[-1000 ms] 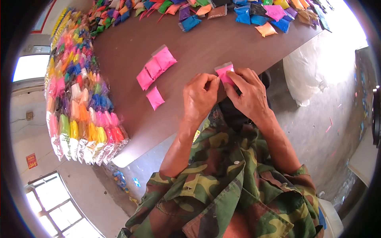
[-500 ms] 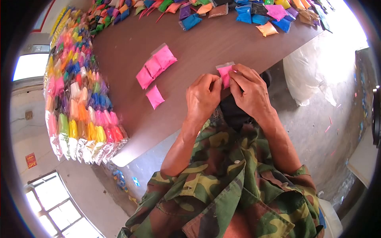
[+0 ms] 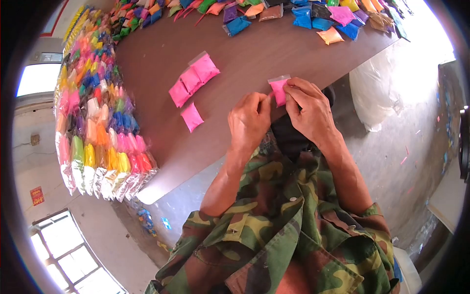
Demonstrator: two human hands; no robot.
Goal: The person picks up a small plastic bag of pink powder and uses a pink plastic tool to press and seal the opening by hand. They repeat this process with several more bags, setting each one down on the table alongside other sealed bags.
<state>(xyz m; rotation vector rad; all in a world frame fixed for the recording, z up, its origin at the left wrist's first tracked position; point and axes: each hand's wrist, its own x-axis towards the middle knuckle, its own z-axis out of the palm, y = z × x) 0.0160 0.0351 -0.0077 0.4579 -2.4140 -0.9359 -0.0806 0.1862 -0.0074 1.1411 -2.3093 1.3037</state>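
Note:
My right hand [image 3: 312, 109] pinches a small pink packet [image 3: 278, 87] with a clear top strip, over the near edge of the table. Close to the packet's left side, my left hand [image 3: 248, 119] has its thumb and fingers pressed together. A bit of pink shows at its fingertips, too small to make out. To the left, several pink packets [image 3: 190, 80] lie in an overlapping row on the brown table [image 3: 235, 59]. Just below that row lies one more single pink packet [image 3: 192, 117].
Bundled bags of many colours [image 3: 98, 117] are stacked along the table's left side. Loose coloured packets [image 3: 320, 19] cover the far edge. A white translucent plastic bag [image 3: 374, 93] hangs beside the table on the right.
The left hand has drawn slightly left, away from the packet. The pink packet shows a little more fully in the right hand. The packets on the table stay in place.

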